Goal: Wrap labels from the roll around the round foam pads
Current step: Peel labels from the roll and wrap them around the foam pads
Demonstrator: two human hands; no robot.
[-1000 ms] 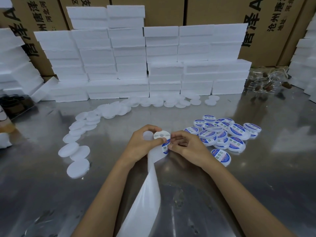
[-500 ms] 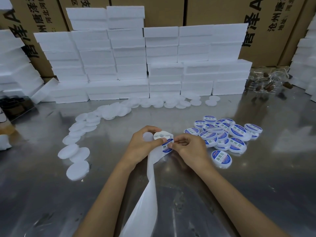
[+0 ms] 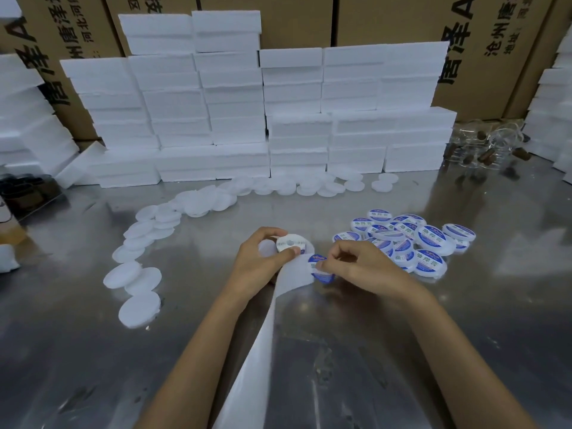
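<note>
At the centre of the frame the label roll (image 3: 289, 243) is gripped by the left hand (image 3: 261, 261), with a white pad seemingly behind it. A blue label (image 3: 320, 269) is pinched by the right hand (image 3: 356, 264) at the liner (image 3: 294, 274) edge. The label is judged thin, limp and sticky, best taken by its free edge; the foam pads (image 3: 140, 309) at left look light and easily dented.

One head-worn wide-angle view looks forward and down, close over the table (image 3: 464, 335), facing its far edge where foam blocks (image 3: 235, 119) and cartons (image 3: 387, 20) stand.
</note>
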